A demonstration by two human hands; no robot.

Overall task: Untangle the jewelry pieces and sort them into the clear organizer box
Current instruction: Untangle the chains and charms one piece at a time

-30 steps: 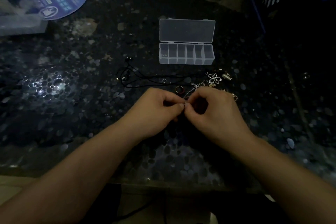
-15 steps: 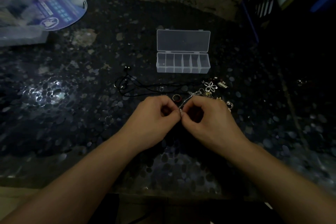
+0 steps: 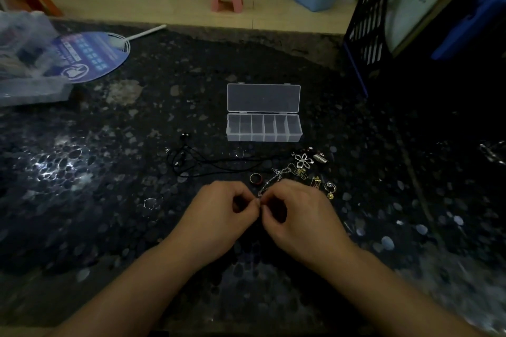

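The hands sit where they were a second ago, low in the centre of the frame, and only the head has tipped up, so the floor beyond the bench now shows. That means the knot has not given yet; the untangling step goes on.

The left hand [image 3: 219, 216] and right hand [image 3: 298, 216] meet thumb to forefinger, both sets of fingers [image 3: 254, 201] pinching the near end of a thin silver chain [image 3: 269, 182]. The chain runs up and to the right from the pinch into the jewelry pile [image 3: 309, 172] at right of centre, where a silver flower pendant [image 3: 302, 160], a gold chain and small earrings lie close together. Whether the chain is still caught in that pile is hard to tell in this dim light.

A dark red ring [image 3: 256, 178] lies just above the left hand, apart from the pile. A black cord necklace [image 3: 208, 163] stretches left of it.

The clear organizer box [image 3: 264, 128] stands open above the pile, lid folded back, and its six compartments look unfilled, so sorting has apparently not begun.
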